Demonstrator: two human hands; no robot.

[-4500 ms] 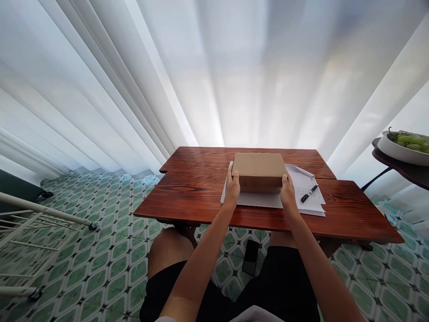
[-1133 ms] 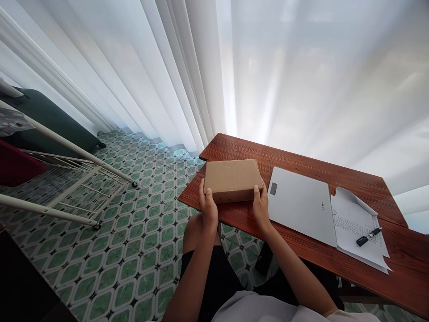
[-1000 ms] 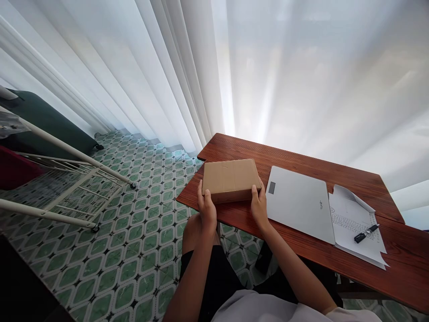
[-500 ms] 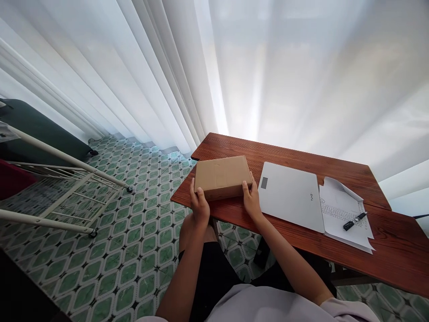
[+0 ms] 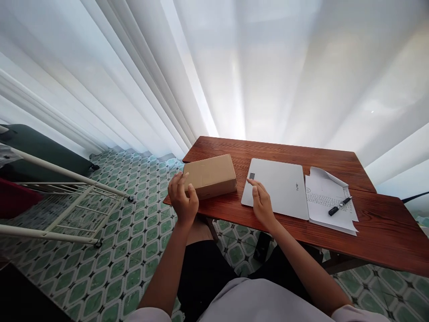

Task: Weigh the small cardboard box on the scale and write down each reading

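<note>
A closed brown cardboard box [image 5: 211, 174] rests on the left end of the wooden table. My left hand [image 5: 183, 197] is at the box's left front corner, fingers apart and curved; whether the fingertips touch the cardboard I cannot tell. Right of the box, my right hand [image 5: 262, 199] hovers over the left part of a flat silver-grey laptop-like slab [image 5: 284, 185] with a small dark rectangle near its left edge. Its fingers stretch out with the thumb apart, and nothing is in them.
Handwritten paper sheets [image 5: 326, 192] lie right of the slab, with a black pen [image 5: 340, 206] on top. The wooden table [image 5: 385, 223] reaches to the right. A white metal rack [image 5: 70, 210] on casters stands at left on the tiled floor. White curtains [image 5: 268, 80] hang behind.
Both hands gripped the box's sides before. The right hand has come off it and moved right over the slab; the left has loosened and opened. The view has shifted slightly.
</note>
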